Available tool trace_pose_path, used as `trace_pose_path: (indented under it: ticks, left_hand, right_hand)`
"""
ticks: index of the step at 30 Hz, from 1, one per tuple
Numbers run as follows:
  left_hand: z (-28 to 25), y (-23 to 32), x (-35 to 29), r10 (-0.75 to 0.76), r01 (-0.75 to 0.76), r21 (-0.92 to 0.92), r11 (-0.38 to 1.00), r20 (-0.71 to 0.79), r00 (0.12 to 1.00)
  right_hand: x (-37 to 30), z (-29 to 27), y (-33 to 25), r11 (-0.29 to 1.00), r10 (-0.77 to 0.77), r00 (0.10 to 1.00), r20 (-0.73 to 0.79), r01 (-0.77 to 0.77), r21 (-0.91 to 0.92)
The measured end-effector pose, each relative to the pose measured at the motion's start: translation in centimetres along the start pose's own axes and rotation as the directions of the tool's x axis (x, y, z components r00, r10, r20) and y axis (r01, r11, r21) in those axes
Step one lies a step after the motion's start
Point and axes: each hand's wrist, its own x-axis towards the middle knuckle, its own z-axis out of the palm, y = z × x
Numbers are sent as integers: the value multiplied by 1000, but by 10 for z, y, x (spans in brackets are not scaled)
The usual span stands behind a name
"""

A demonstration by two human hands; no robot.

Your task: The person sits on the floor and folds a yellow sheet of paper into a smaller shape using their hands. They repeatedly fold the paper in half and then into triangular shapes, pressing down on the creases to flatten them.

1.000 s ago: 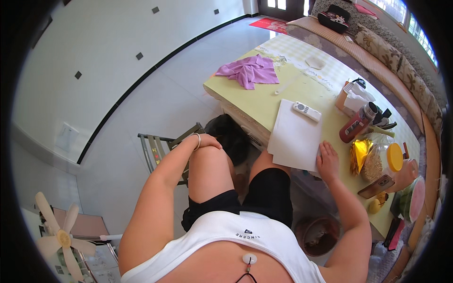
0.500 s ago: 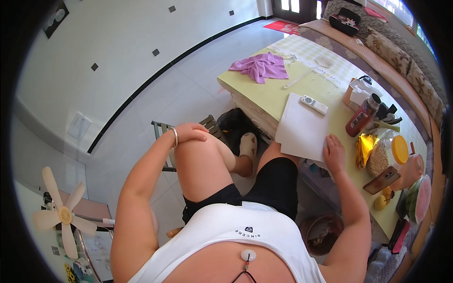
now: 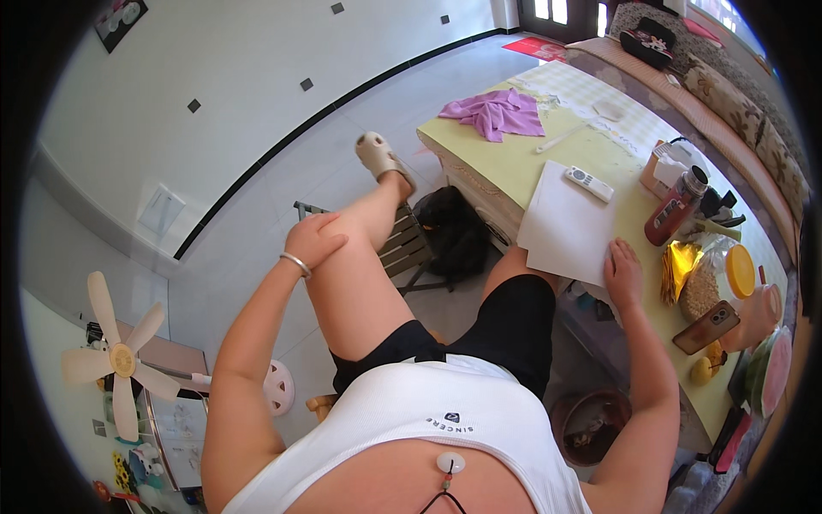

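My left hand (image 3: 314, 242), a silver bangle at its wrist, lies over my left knee with its fingers stretched out and holds nothing. On the table my right hand (image 3: 623, 271) rests flat at the near right edge of a stack of white paper (image 3: 565, 230), its fingertips touching or very close to the sheets. A white remote control (image 3: 589, 183) lies on the paper's far right part. My left foot, in a beige clog (image 3: 377, 156), is raised beyond a folding stool (image 3: 404, 250).
The table (image 3: 475, 158) carries a purple cloth (image 3: 495, 114), a red thermos (image 3: 675, 208), gold packets (image 3: 678, 272), a yellow-lidded jar (image 3: 707, 283), a phone (image 3: 706, 327), a pear (image 3: 704, 368) and a cut watermelon (image 3: 775, 373). A black bag (image 3: 452, 231) sits beneath. A fan (image 3: 122, 361) stands left.
My left lower leg has swung forward and up, lifting the clog from beside the table to beyond the stool. Both hands keep their places on knee and table. The view has shifted slightly.
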Motion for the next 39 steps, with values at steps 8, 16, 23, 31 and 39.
trace_pose_path:
  ticks: [8,16,23,31,39]
  left_hand:
    - [77,-63,49,-279,273,137,952,21,960]
    - [182,-86,70,-296,251,277,928,137,945]
    - [211,-38,64,-285,159,471,868,209,936]
    - [245,-24,62,-348,229,523,821,140,927]
    - [255,-28,66,-415,242,554,797,210,885]
  right_hand:
    - [6,3,-11,1000,5,1000,-28,-5,-19]
    - [10,2,-9,1000,-4,999,-37,3,-10]
    - [8,-3,-13,1000,17,1000,-20,-17,-13]
    - [7,-4,-18,999,35,999,-8,-35,-33]
    - [8,-5,-22,999,38,999,-10,-38,-5]
